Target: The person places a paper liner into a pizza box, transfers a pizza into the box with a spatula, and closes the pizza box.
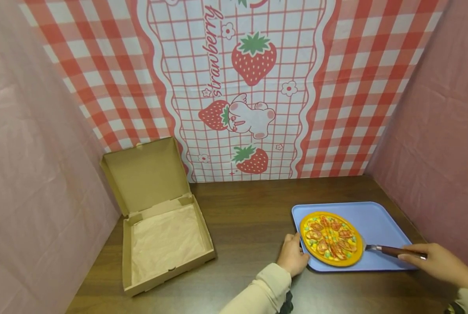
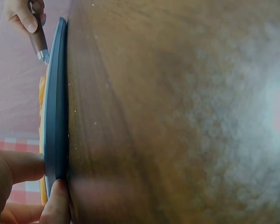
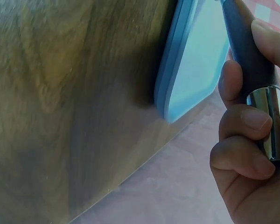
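A round toy pizza (image 1: pixel 331 239) with a yellow-orange rim lies on the left half of a blue tray (image 1: pixel 383 224). My left hand (image 1: pixel 293 257) pinches the tray's left edge beside the pizza; in the left wrist view, thumb and fingers meet the tray's rim (image 2: pixel 56 102). With curled fingers, my right hand (image 1: pixel 438 264) holds a pizza server by its brown wooden handle (image 1: pixel 393 251). The server's metal neck reaches the pizza's right edge, and most of its blade is hidden beneath. In the right wrist view, fingers wrap the handle's metal-capped end (image 3: pixel 266 116).
To the left stands a cardboard pizza box (image 1: pixel 169 279) with its lid (image 1: pixel 149 174) raised, lined with brown paper (image 1: pixel 167 240). The wooden table (image 1: pixel 242 218) runs between box and tray. A strawberry-print cloth (image 1: pixel 249 100) hangs behind, with pink cloth at both sides.
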`<state>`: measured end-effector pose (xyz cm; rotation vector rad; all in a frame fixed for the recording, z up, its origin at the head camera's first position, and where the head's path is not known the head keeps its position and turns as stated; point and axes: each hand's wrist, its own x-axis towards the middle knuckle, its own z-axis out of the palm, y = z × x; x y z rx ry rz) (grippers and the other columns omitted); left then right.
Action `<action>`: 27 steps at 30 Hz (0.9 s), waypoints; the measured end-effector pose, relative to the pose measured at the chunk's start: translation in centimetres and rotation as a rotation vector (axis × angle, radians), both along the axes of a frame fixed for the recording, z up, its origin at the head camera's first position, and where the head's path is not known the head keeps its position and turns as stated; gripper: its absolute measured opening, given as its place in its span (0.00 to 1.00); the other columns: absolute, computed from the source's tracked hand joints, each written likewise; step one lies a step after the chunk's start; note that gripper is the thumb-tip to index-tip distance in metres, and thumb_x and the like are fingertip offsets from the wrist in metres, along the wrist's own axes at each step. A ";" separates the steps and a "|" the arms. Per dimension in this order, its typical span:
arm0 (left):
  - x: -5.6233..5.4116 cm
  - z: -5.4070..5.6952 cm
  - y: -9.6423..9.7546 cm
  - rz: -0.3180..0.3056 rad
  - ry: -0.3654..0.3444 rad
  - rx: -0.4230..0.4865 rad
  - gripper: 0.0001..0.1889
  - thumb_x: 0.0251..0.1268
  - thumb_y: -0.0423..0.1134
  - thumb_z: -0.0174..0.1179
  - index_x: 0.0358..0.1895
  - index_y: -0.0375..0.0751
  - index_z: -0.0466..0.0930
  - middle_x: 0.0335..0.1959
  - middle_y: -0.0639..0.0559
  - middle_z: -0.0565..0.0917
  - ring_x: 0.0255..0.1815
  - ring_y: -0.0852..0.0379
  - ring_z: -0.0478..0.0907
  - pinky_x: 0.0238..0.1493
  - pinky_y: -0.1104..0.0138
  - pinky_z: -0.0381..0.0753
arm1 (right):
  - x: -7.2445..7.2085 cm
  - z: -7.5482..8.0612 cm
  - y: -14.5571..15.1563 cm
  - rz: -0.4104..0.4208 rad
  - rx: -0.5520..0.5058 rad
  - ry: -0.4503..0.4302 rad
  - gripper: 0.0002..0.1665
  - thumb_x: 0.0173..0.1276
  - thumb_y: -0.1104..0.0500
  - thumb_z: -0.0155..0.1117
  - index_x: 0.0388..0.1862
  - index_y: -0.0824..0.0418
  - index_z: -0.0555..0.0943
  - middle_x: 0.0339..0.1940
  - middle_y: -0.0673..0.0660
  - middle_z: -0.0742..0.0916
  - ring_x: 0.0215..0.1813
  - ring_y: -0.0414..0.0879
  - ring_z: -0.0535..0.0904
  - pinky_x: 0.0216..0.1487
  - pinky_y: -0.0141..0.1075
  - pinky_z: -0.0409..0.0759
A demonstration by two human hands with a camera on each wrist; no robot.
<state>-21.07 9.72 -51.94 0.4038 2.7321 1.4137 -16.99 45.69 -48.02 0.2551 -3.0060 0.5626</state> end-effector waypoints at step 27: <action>0.2 0.3 -0.1 -0.006 0.070 -0.063 0.33 0.50 0.30 0.66 0.65 0.29 0.71 0.43 0.49 0.75 0.37 0.64 0.72 0.45 0.76 0.77 | -1.3 1.1 -2.8 -0.007 -0.014 -0.200 0.30 0.69 0.48 0.63 0.51 0.76 0.82 0.36 0.58 0.88 0.28 0.35 0.67 0.26 0.29 0.68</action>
